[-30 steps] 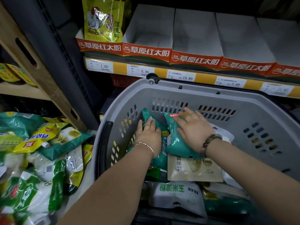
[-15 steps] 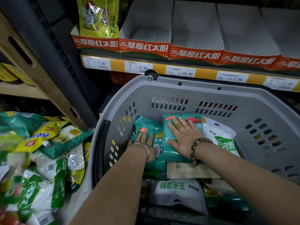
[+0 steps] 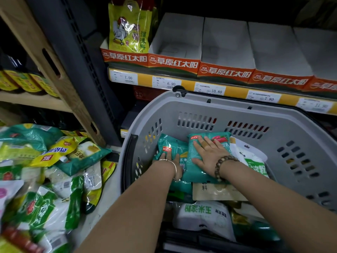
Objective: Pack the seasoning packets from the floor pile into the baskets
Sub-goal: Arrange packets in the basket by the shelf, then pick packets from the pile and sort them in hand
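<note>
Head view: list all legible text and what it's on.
"草原红太阳": orange display boxes, shelf.
"7.00": leftmost price tag.
"6.90": second price tag.
"10.80": third price tag.
"7.80": fourth price tag.
Fifth price tag: blurred.
"玉米淀粉": white packet in grey basket, upside down.
"调味料": yellow chicken packet.
Floor pile packets: too blurred.

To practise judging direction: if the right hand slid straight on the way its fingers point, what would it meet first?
The right hand lies flat on a teal packet, fingers toward the far wall of the basket. Past the packet's edge, that wall probably comes first; depth is unclear.
</note>
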Demonstrator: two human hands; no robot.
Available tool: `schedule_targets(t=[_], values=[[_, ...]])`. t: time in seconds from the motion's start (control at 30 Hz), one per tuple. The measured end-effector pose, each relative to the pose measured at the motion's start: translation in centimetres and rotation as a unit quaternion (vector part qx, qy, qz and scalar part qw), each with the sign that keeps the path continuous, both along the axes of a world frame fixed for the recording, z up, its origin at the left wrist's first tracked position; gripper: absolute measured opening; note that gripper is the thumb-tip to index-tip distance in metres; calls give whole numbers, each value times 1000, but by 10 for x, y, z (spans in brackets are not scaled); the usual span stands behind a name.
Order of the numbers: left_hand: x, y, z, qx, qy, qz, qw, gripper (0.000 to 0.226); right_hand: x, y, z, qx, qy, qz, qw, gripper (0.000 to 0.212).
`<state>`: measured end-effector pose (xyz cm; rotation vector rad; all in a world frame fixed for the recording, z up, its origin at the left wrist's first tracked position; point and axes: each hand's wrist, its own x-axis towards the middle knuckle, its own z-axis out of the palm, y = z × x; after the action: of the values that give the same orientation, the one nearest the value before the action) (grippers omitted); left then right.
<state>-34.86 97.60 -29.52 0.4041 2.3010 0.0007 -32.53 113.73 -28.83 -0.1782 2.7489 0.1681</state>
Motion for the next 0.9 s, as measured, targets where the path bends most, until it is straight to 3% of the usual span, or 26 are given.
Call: schedule_targets(t=[0.13, 0.33, 0.5, 0.7, 0.9], values=[[-6, 3, 26, 19, 23, 23, 999, 86, 2, 0, 16, -40, -11, -25, 999, 66], [-6, -12, 68, 149, 141, 27, 978, 65, 5, 1, 59, -112, 64, -83, 988, 64], [15, -49, 105, 261, 237, -2, 936, 63, 1, -27, 96, -188, 111, -95, 971, 66], [36, -127, 143, 340, 319, 40, 884, 60, 9, -92, 127, -235, 148, -32, 960, 61], [60, -229, 154, 339, 375, 152, 849, 60, 12, -186, 145, -238, 159, 81, 955, 44]])
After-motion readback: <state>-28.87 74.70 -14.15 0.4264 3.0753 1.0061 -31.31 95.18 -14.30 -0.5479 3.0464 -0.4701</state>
